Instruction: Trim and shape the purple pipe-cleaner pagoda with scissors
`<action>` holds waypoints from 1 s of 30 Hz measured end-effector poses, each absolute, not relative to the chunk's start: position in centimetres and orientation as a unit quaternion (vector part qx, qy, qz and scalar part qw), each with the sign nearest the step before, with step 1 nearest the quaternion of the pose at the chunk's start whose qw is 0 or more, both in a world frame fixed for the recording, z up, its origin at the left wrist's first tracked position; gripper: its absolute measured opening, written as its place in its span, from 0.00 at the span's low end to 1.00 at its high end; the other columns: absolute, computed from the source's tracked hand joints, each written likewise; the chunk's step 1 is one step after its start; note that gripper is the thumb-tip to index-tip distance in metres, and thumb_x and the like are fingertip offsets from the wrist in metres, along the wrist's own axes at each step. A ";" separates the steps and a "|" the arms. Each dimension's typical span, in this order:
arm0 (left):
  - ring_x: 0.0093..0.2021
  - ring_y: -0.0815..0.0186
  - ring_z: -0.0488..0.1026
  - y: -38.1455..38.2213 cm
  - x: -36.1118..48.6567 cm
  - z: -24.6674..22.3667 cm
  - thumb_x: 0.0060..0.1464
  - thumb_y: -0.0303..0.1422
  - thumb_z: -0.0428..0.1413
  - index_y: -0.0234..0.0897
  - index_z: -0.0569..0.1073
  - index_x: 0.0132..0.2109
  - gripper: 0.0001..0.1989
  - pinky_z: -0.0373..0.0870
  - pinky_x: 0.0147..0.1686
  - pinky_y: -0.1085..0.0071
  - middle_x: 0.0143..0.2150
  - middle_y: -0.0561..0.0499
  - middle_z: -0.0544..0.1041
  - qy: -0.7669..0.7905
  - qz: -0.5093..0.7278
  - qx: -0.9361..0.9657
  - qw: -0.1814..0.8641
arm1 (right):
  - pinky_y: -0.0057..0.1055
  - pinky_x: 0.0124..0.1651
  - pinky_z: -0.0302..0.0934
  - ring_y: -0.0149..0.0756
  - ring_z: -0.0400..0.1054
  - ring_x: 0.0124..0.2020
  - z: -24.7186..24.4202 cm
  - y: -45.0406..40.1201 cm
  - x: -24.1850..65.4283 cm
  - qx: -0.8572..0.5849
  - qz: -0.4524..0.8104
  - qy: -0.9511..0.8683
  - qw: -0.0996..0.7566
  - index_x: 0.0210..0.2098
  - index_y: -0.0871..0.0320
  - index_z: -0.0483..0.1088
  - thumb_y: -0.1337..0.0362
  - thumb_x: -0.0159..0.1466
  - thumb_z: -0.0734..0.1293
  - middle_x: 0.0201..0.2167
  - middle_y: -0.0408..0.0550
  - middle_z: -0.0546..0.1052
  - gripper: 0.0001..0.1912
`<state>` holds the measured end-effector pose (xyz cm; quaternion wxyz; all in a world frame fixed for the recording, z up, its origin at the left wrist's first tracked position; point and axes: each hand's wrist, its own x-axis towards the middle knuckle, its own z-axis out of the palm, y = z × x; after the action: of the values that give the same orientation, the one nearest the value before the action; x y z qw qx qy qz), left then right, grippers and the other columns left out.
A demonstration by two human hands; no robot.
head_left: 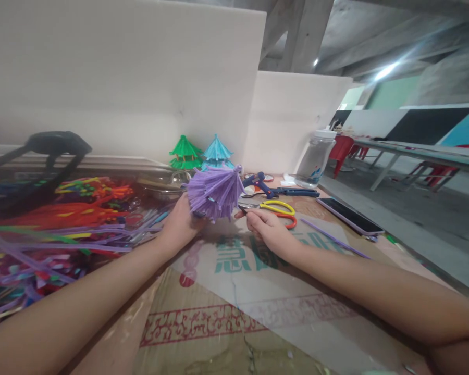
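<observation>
Held in left hand (184, 221), over desk (121, 344) toward far edge: one purple fringed piece (214, 192); right hand (271, 232) narrowed just beside, any contents unclear; apparently at close detail work, seemingly calling next for steady left support, fine right-fingertip control

I see both bare forearms (97, 299) angled inward, the left hand (183, 221) partly hidden, the right hand (271, 233) nearby, fingers (255, 217) curled in a pinch.
</observation>
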<state>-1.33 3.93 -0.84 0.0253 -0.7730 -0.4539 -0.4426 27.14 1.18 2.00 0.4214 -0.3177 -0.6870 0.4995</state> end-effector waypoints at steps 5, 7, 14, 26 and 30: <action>0.71 0.42 0.73 3.7 -1.4 -0.6 0.61 0.37 0.60 0.37 0.71 0.70 0.32 0.71 0.74 0.42 0.67 0.37 0.77 -0.460 -0.426 -0.778 0.039 | 0.32 0.27 0.37 0.28 0.44 0.23 2.1 1.2 27.3 -0.322 0.512 -0.670 0.430 0.43 0.57 0.77 0.29 0.64 0.73 0.22 0.32 0.54 0.35; 0.72 0.43 0.73 3.6 -1.3 -0.5 0.61 0.35 0.61 0.38 0.71 0.70 0.31 0.69 0.76 0.42 0.69 0.38 0.77 -0.458 -0.432 -0.776 0.044 | 0.32 0.27 0.39 0.29 0.46 0.23 2.2 1.2 27.3 -0.326 0.501 -0.672 0.437 0.42 0.57 0.77 0.30 0.65 0.73 0.22 0.33 0.55 0.34; 0.75 0.42 0.71 4.3 -1.4 -1.2 0.64 0.37 0.61 0.37 0.70 0.70 0.30 0.68 0.77 0.42 0.71 0.37 0.75 -0.436 -0.476 -0.762 0.056 | 0.33 0.26 0.38 0.29 0.45 0.23 2.4 1.2 27.4 -0.329 0.507 -0.654 0.455 0.43 0.58 0.76 0.29 0.63 0.74 0.23 0.33 0.55 0.36; 0.77 0.41 0.68 4.0 -1.2 -1.0 0.64 0.32 0.61 0.42 0.68 0.75 0.33 0.65 0.79 0.36 0.73 0.38 0.75 -0.422 -0.468 -0.773 0.080 | 0.33 0.26 0.41 0.29 0.47 0.22 2.5 1.4 27.4 -0.340 0.484 -0.674 0.442 0.40 0.57 0.75 0.30 0.65 0.72 0.21 0.33 0.58 0.33; 0.78 0.44 0.67 3.6 -1.1 -0.5 0.64 0.32 0.60 0.46 0.67 0.75 0.34 0.62 0.81 0.38 0.72 0.42 0.75 -0.421 -0.459 -0.779 0.068 | 0.33 0.26 0.40 0.29 0.46 0.22 2.5 1.3 27.4 -0.343 0.487 -0.674 0.437 0.41 0.57 0.76 0.31 0.65 0.72 0.21 0.32 0.56 0.33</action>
<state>-1.11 3.63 -0.54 0.0676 -0.7791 -0.4213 -0.4593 27.35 1.31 2.53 0.4368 -0.3429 -0.6744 0.4865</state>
